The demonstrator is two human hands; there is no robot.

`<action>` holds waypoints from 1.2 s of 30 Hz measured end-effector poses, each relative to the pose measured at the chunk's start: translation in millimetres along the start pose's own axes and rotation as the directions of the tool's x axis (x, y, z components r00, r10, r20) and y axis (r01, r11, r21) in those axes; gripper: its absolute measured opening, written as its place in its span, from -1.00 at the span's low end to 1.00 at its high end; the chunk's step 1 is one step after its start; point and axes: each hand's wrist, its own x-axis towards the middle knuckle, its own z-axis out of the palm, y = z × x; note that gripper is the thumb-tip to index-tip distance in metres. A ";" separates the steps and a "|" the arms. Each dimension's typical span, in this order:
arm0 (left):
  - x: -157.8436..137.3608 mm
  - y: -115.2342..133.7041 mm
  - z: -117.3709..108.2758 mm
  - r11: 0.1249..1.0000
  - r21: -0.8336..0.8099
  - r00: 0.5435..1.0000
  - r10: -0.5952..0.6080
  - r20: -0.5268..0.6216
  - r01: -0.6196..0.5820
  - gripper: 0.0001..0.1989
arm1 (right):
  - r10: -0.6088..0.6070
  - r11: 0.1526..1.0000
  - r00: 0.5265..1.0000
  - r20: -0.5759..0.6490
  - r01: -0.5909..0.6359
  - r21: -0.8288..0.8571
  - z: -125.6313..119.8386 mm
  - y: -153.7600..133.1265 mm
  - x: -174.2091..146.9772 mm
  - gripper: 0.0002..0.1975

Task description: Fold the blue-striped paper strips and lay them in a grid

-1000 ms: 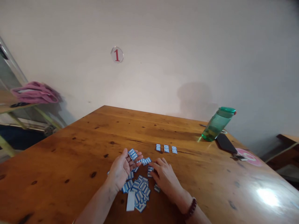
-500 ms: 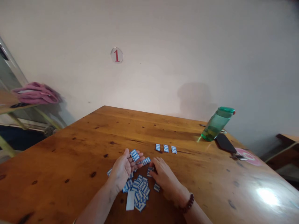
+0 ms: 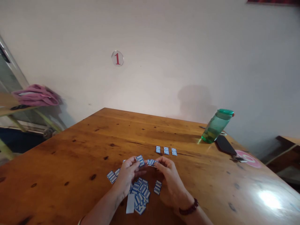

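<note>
My left hand (image 3: 128, 172) pinches a small blue-and-white card (image 3: 140, 160) between thumb and fingers. Just to its right, my right hand (image 3: 170, 173) is closed on more of these small cards (image 3: 152, 162), fanned a little; how many I cannot tell. Below and between the hands lies a loose pile of cards (image 3: 140, 193) in the same blue and white. A blank white card (image 3: 130, 203) rests at the pile's left edge. One card (image 3: 157, 187) lies apart under my right wrist, and a few cards (image 3: 112, 175) show left of my left hand.
Three small stacks or cards (image 3: 166, 151) stand in a row beyond my hands on the wooden table (image 3: 93, 143). At the right are a green bottle (image 3: 217, 126), a dark phone-like slab (image 3: 225, 145) and a pink disc (image 3: 249, 158). A pink cloth (image 3: 36, 95) sits on another table.
My left hand has turned from palm-up to a pinch on its card. My right hand has lifted cards off the table and come up beside the left.
</note>
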 end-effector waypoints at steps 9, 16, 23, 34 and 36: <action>5.3 -12.6 2.0 0.996 0.015 0.994 0.086 0.061 -0.087 -0.85 | 0.003 0.995 1.000 0.025 -0.006 0.098 15.9 -7.1 -8.7 -0.79; 1.2 -14.6 7.3 0.987 0.104 0.986 0.106 0.132 -0.120 -0.82 | -0.050 0.990 0.998 -0.025 0.047 -0.131 18.6 10.6 -4.2 -0.82; 6.1 -14.3 2.6 0.922 0.285 0.963 0.233 0.135 -0.263 -0.85 | -0.290 0.809 0.957 0.008 0.249 -0.532 17.1 3.0 -10.4 -0.78; -2.2 -9.5 8.4 0.978 0.192 0.989 0.056 0.135 -0.082 -0.78 | -0.267 0.877 0.960 -0.085 0.205 -0.435 10.7 4.2 -4.2 -0.84; -2.6 -9.2 7.9 0.980 0.188 0.995 0.052 0.086 -0.067 -0.80 | -0.239 0.908 0.964 -0.117 0.179 -0.379 9.4 4.7 -3.3 -0.83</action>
